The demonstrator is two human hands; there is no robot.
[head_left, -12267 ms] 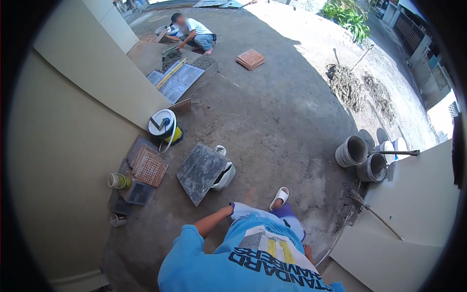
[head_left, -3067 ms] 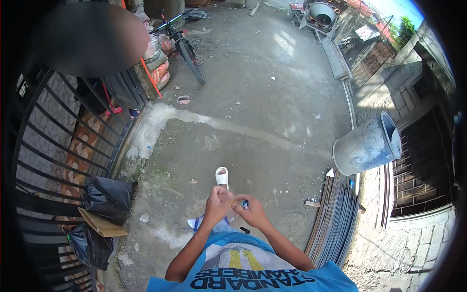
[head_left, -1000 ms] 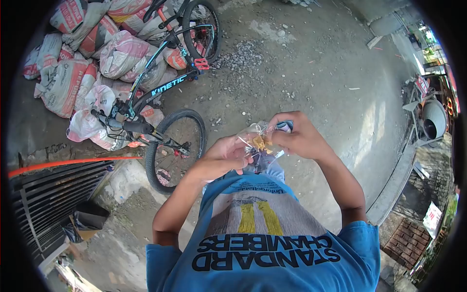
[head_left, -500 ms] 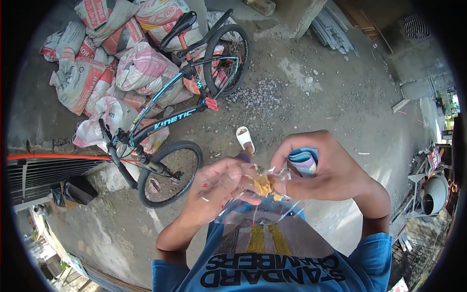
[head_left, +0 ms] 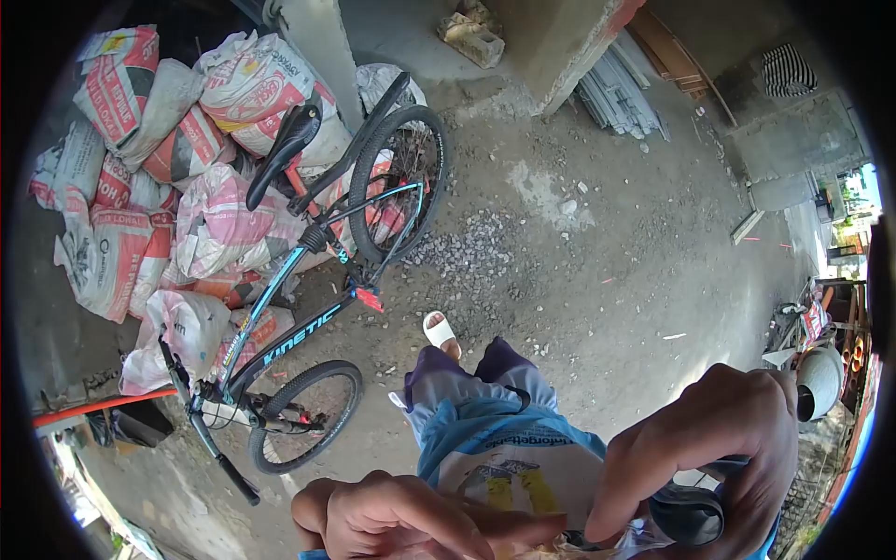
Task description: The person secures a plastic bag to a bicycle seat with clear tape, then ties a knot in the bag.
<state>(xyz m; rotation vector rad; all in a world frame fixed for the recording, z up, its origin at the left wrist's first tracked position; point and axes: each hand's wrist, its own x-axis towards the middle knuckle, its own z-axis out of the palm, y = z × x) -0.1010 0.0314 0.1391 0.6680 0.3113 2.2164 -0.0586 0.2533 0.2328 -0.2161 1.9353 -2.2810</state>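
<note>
Both my hands are raised close to the camera at the bottom of the head view. My left hand (head_left: 401,513) is closed, its fingers pointing right at the edge of a clear plastic wrapper (head_left: 644,539), mostly cut off by the frame. My right hand (head_left: 719,448) is curled, its fingertips pinching down at the wrapper's other side. Tucked in its palm is a rolled, folded bundle (head_left: 688,511), dark in shadow now, that looked like blue banknotes earlier. The yellowish food in the wrapper is barely visible.
A black and blue bicycle (head_left: 303,338) leans by a pile of filled sacks (head_left: 229,219). Gravel (head_left: 471,252) lies on the concrete floor. Metal lengths (head_left: 616,93) are stacked beyond a pillar, and a cement mixer (head_left: 819,383) stands at right.
Both hands have come up nearer the camera and lower in the view, taking the wrapper mostly out of frame. The view has tilted up, showing my legs and more of the sacks.
</note>
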